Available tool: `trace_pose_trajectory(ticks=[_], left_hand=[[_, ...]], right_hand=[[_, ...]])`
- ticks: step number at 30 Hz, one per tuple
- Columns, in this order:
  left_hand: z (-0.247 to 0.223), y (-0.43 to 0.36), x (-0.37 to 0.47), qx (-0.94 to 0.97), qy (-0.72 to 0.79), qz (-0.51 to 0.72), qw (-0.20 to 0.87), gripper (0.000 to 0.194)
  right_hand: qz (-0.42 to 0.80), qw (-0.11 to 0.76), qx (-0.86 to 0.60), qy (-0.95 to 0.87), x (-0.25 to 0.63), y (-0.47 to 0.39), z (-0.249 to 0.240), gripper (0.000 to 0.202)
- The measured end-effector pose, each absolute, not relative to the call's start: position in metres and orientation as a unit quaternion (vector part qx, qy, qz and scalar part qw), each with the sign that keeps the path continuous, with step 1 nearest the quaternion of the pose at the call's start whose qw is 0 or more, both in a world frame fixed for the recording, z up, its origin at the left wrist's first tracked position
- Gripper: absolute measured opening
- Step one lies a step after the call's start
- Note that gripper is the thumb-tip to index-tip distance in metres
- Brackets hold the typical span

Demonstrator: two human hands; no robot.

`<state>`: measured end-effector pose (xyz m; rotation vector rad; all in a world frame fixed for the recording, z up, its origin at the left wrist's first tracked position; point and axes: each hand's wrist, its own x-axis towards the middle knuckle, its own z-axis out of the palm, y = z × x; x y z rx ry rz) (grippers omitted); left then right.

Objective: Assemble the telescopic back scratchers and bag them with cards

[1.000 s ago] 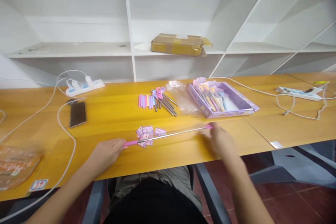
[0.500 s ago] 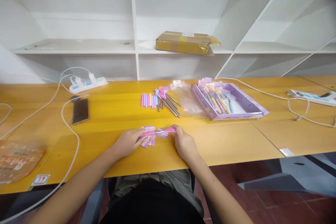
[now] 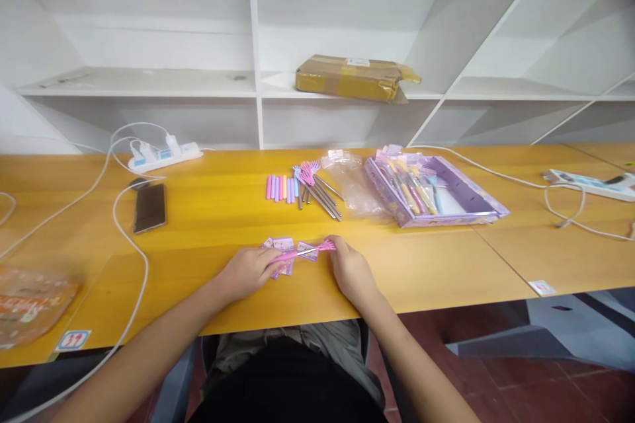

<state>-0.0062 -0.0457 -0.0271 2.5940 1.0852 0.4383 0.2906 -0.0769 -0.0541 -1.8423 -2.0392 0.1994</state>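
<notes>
a yellow-brown desk point(image 3: 213, 218) stands below white shelving point(image 3: 198, 82), where a taped cardboard box point(image 3: 347, 78) lies. toward the back of the desk, from left to right, are a white power strip point(image 3: 184, 154), a dark phone point(image 3: 149, 207), a row of pastel tubes point(image 3: 276, 189), a heap of metal rods with small hand-shaped heads point(image 3: 323, 199), a clear plastic bag point(image 3: 354, 185) and a purple tray point(image 3: 459, 188) holding wrapped pieces. a white cable point(image 3: 145, 271) runs over the near edge, beside the left forearm. printed cards point(image 3: 284, 244) lie just beneath the hands, partly covered.

a pink scratcher point(image 3: 303, 252) spans the two hands, above the cards. the left hand point(image 3: 251, 271), back upward, has its grip wrapped on the handle. the right hand point(image 3: 351, 272) bends inward, its grip pinching the clawed end. both forearms slant inward from the near side.
</notes>
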Motion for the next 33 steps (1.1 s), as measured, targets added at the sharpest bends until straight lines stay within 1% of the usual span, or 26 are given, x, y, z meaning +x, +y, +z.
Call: trace_pose_trajectory(ticks=[8,15,23,30,33], left_hand=[[-0.026,-0.050,-0.002,0.905,0.377,0.128,0.151,0.036],[-0.020,-0.050,-0.001,0.906,0.410,0.066,0.087,0.032],[-0.021,-0.049,-0.001,0.897,0.431,0.042,0.091,0.032],[0.000,-0.048,0.003,0.887,0.454,-0.042,0.068,0.032],[0.016,-0.049,-0.008,0.889,0.454,-0.039,0.038,0.031]], right_hand=[[0.082,0.168,-0.653,-0.734,0.294,-0.075,-0.051,0.029],[0.068,0.143,-0.661,-0.734,0.292,-0.074,-0.051,0.027],[0.060,0.126,-0.657,-0.740,0.292,-0.075,-0.049,0.026],[0.024,0.060,-0.644,-0.762,0.281,-0.083,-0.033,0.034],[-0.013,0.088,-0.637,-0.766,0.295,-0.083,-0.024,0.040]])
